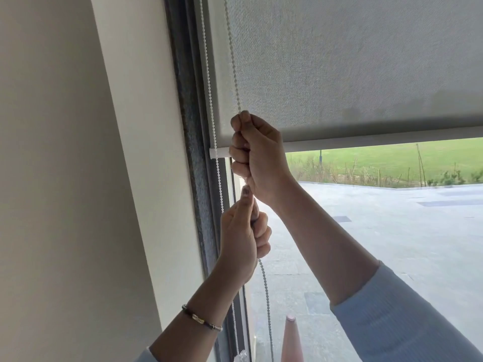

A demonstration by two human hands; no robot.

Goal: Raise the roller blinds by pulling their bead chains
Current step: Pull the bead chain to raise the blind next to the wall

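At window's left edge, chain [236, 82]: thin beaded loop, light, limp, likely slippery; two strands hang beside the frame.
Right hand [257, 158]: fisted around right strand, upper.
Left hand [244, 237]: closed on same strand, just below.
Blind [352, 61]: soft fabric, partly raised.
Hold: pinch across beads.

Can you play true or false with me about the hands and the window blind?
1. Both hands grip the same strand of the bead chain. True.
2. The left hand is above the right hand. False: the right hand is higher.
3. The roller blind covers the whole window. False: grass and pavement show below its bottom bar.
4. A bracelet sits on the left wrist. True.
5. The other chain strand hangs free, nearer the wall. True.
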